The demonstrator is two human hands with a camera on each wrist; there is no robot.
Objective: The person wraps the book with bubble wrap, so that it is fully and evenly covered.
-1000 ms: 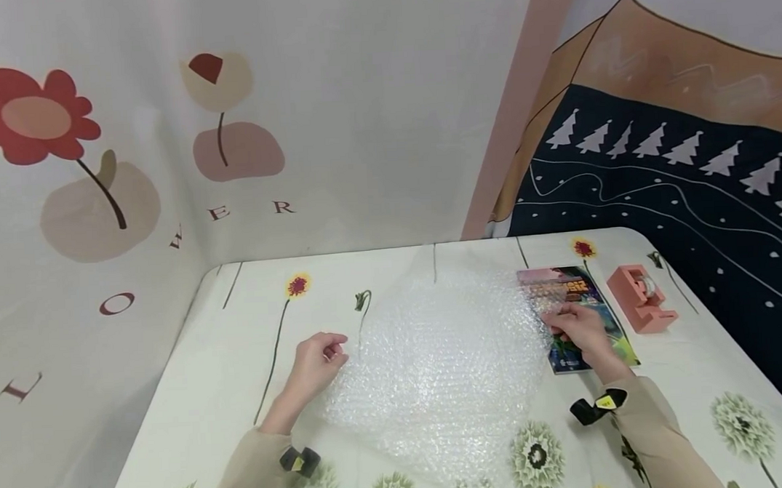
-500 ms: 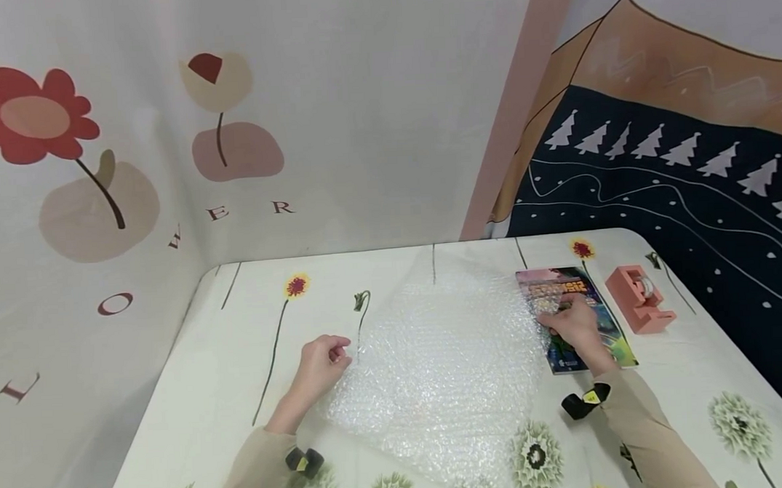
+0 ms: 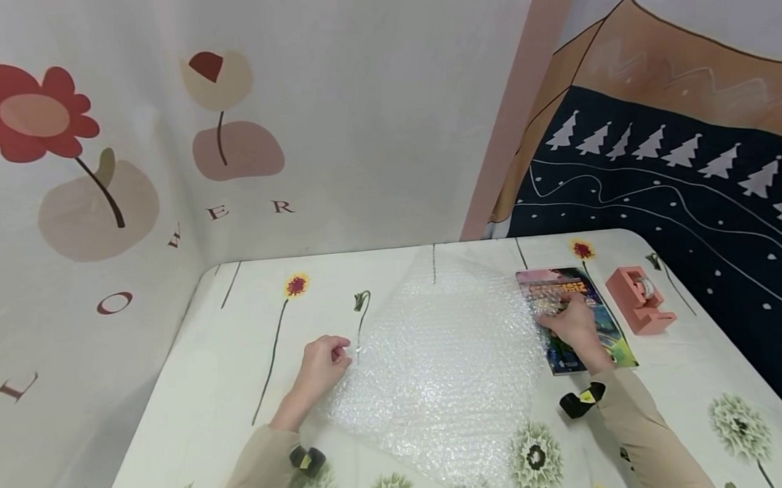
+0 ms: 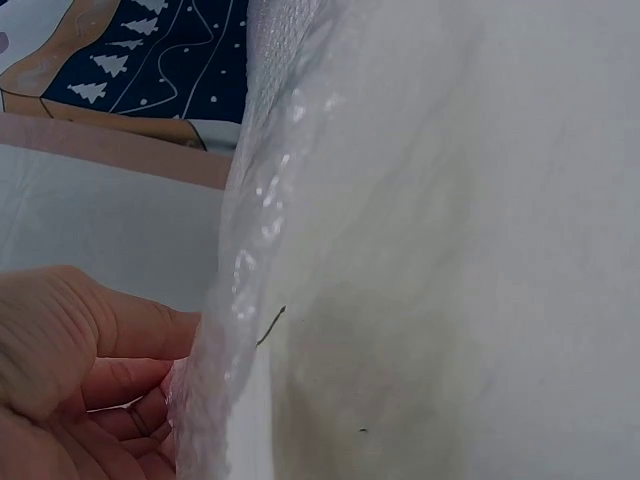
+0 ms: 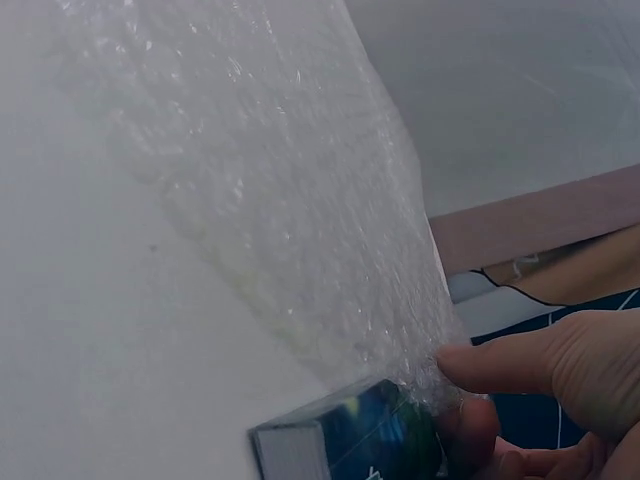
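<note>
A clear sheet of bubble wrap [image 3: 442,365] spreads over the middle of the table, turned cornerwise. My left hand [image 3: 323,363] pinches its left corner between thumb and curled fingers; in the left wrist view the bubble wrap [image 4: 250,220] runs up from the thumb tip. At the opposite corner my right hand [image 3: 573,325] pinches the bubble wrap above a colourful book [image 3: 621,343]. That corner overlaps the left part of the book's cover. In the right wrist view the thumb and finger of the right hand [image 5: 560,390] grip the bubble wrap [image 5: 300,200], with the book's corner [image 5: 370,440] just below.
A pink tape dispenser [image 3: 639,302] with a roll of clear tape stands right of the book. The white flower-printed tablecloth [image 3: 239,360] covers the table. A pale printed curtain [image 3: 373,128] hangs behind the far edge, and a dark tree-patterned cloth [image 3: 691,209] hangs at the right.
My right hand has shifted slightly left and away from me, with the bubble wrap's corner. The left hand has moved slightly right. Book and tape dispenser stay in place.
</note>
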